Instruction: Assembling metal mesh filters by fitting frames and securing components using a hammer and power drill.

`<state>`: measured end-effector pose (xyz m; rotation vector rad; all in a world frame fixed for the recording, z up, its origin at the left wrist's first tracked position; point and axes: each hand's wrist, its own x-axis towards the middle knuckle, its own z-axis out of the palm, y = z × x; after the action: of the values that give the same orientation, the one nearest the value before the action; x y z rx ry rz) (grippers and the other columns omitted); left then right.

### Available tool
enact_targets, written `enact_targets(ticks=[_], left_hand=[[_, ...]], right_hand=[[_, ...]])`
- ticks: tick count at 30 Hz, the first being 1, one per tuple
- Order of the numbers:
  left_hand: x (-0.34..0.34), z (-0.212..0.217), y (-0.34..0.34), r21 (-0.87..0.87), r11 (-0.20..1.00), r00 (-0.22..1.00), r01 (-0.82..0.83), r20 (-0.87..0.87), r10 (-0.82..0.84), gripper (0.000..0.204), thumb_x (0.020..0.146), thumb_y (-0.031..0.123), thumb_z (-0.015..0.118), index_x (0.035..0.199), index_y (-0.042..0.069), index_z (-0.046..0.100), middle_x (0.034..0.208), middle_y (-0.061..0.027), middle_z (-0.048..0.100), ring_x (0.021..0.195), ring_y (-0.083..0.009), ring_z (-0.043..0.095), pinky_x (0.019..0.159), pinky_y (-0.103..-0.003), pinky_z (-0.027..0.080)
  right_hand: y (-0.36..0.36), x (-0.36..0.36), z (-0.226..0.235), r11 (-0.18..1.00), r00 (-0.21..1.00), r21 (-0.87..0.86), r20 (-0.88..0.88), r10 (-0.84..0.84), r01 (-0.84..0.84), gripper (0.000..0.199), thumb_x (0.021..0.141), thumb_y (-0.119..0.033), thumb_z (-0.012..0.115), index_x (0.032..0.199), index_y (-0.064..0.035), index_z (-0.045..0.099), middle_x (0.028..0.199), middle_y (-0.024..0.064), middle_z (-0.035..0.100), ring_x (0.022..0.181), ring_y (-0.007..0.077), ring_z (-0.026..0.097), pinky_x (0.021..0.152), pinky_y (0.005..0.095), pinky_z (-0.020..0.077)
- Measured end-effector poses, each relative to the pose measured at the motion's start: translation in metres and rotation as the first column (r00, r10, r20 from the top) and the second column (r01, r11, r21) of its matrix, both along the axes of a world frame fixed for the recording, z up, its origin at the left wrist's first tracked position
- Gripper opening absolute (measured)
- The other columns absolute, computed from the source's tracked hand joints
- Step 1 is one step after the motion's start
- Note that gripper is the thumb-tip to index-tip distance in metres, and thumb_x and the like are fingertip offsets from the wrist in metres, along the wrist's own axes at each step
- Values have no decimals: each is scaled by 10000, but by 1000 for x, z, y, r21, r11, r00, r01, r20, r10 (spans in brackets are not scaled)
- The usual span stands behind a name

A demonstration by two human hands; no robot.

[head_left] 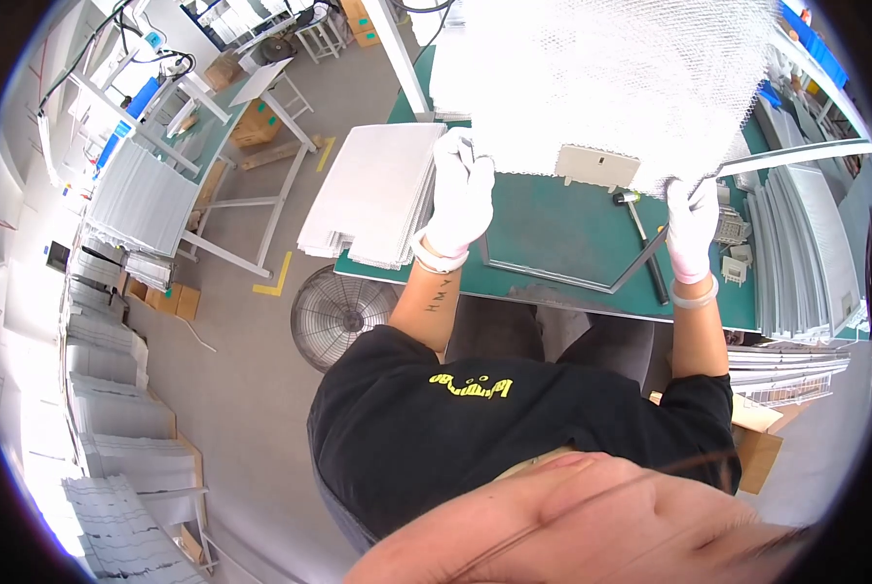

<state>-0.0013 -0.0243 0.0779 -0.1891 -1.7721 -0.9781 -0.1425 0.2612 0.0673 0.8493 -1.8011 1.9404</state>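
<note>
Both my hands wear white gloves and lift a large white mesh filter panel (601, 78) off the green workbench (562, 224). My left hand (460, 195) grips the panel's lower left corner. My right hand (691, 224) grips its lower right corner. A small beige tab (596, 165) hangs from the panel's bottom edge. Under the panel lies a thin metal frame (572, 277) on the bench. A hammer (645, 238) with a black handle rests beside the frame, near my right hand.
A stack of white pleated sheets (372, 195) sits at the bench's left end. Grey framed panels (806, 253) are stacked at the right. A floor fan (343, 313) stands under the bench edge. More stacks (114, 428) line the left wall.
</note>
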Motion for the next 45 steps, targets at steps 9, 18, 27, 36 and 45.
enact_targets(ticks=[9, 18, 27, 36, 45], left_hand=[[11, 3, -4, 331, 833, 892, 443, -64, -448, 348, 888, -78, 598, 1213, -3, 498, 949, 4, 493, 746, -47, 436, 629, -203, 402], [13, 4, -4, -15, 1000, 999, 17, 44, -17, 329, 904, -67, 557, 1224, -7, 506, 916, 12, 492, 753, -41, 435, 644, -194, 386], [7, 11, 11, 306, 936, 982, 175, 8, -186, 375, 925, -60, 533, 1294, -35, 471, 935, -14, 550, 782, -68, 503, 691, -200, 434], [-1, 8, -2, 301, 914, 961, 273, -39, -274, 180, 868, -88, 644, 875, 47, 525, 693, 37, 493, 615, -28, 440, 573, -224, 437], [-11, -80, -1, 477, 866, 919, 152, 255, -302, 351, 914, 62, 663, 1229, -62, 573, 1072, -82, 695, 937, -124, 641, 831, -282, 519]], right_hand=[[5, 4, -6, 996, 997, -26, -16, 79, -80, 88, 994, -88, 610, 1059, -35, 583, 894, -31, 548, 770, 34, 446, 702, 203, 403], [-2, 18, 6, 995, 998, -77, -20, 56, -57, 115, 933, -4, 666, 931, -56, 563, 787, -31, 561, 696, 36, 479, 651, 215, 434], [9, 4, 2, 986, 986, -57, -60, 155, -158, 130, 951, 17, 612, 866, -56, 547, 725, -32, 526, 671, 44, 456, 614, 236, 409], [-5, 12, 18, 999, 998, 47, 64, 2, -5, 151, 893, 1, 683, 798, -31, 570, 715, -16, 556, 669, 63, 491, 614, 250, 427], [-8, 2, -76, 972, 937, 86, 297, 186, -220, 354, 942, -142, 693, 1236, 34, 605, 1064, 45, 683, 945, 104, 605, 858, 282, 501]])
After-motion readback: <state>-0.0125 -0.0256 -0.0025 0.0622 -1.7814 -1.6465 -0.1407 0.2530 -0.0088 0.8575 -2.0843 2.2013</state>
